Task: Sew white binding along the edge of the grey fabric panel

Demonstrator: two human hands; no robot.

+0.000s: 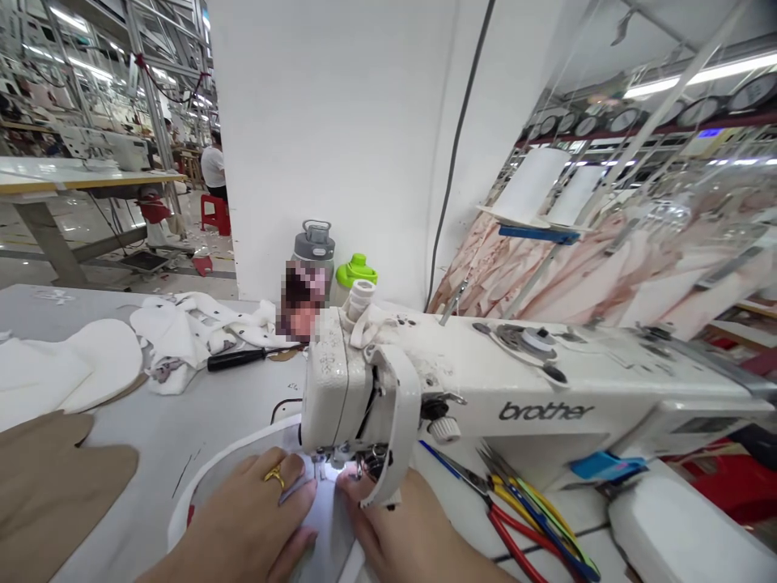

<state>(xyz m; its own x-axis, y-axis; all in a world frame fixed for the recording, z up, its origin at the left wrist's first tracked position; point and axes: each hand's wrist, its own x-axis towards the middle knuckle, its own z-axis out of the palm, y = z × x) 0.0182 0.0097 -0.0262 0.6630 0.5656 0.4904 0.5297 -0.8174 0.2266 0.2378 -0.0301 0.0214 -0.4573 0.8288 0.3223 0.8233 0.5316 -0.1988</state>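
Note:
A grey fabric piece with a white edge band point(210, 463) lies under the needle area of a white sewing machine point(473, 364). My left hand point(255, 510), a gold ring on one finger, is left of the needle, its bent fingers closed on a fold of the fabric. To the right of the needle, my right hand point(401, 518) has its fingertips pressed together on the fabric close to the presser foot. The machine's head and its curved white guard cover part of that hand. A small lamp lights the cloth between both hands.
Right of my right hand lie red-handled pliers point(515, 542) and several other tools. A black-handled screwdriver point(236, 359), white fabric scraps point(176, 340) and brown pieces point(61, 494) lie to the left. Two bottles stand behind the machine; thread cones point(534, 182) are above.

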